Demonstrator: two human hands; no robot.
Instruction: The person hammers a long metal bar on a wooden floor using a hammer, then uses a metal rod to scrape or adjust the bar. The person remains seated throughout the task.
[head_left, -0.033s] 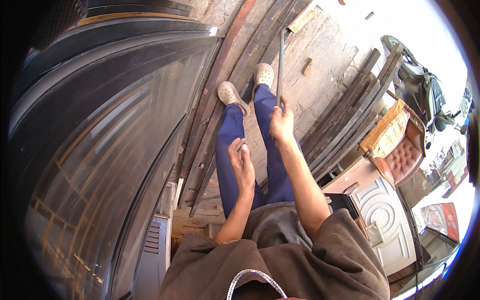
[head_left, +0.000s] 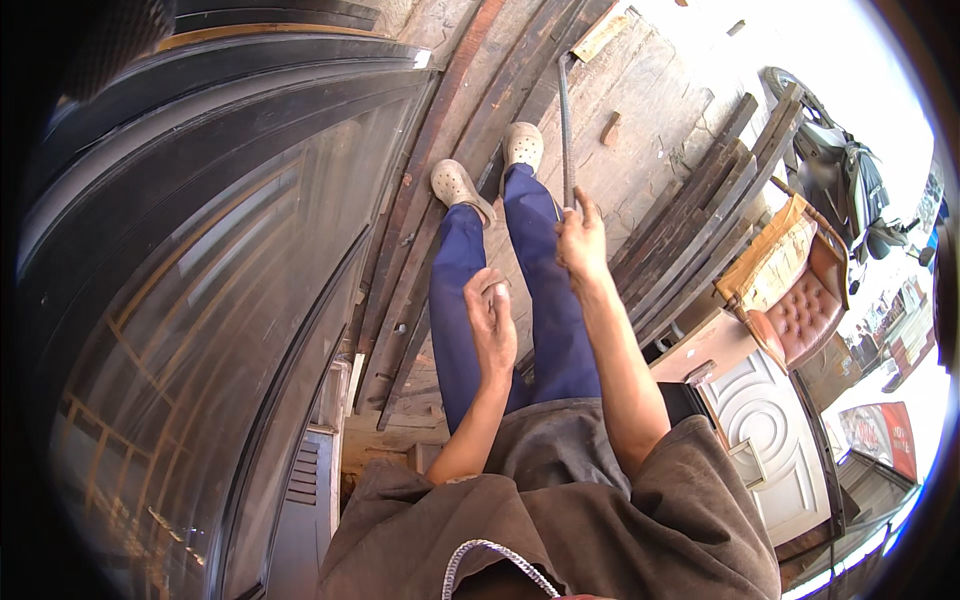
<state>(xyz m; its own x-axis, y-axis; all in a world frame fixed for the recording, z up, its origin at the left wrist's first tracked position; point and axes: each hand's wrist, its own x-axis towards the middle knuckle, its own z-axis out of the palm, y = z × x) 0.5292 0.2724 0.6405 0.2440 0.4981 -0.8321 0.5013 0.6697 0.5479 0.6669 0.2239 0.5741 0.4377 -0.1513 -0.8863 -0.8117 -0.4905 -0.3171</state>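
My right hand point(head_left: 581, 236) is closed round the near end of a long grey ribbed metal bar point(head_left: 567, 135), with one finger lifted. The bar stretches away from me, and its bent tip is by the end of a piece of wood with a pale, raw face point(head_left: 602, 38). In front of my left thigh, my left hand point(head_left: 492, 325) hangs with its fingers loosely bent and the thumb apart. Nothing shows in it, and it does not touch the bar.
Long dark planks point(head_left: 440, 140) run beneath my clogs point(head_left: 523, 148). Dark framed glass panels point(head_left: 230, 300) stand at left. A stack of beams point(head_left: 700, 210), a tufted armchair point(head_left: 800, 315), a white carved panel point(head_left: 770, 440) and a motorbike point(head_left: 850, 180) are at right. A wood scrap point(head_left: 611, 128) lies ahead.
My right hand has shifted slightly right and toward me, swinging the bar's near end rightward. My left hand has moved a little right, and its fingers are more bent.
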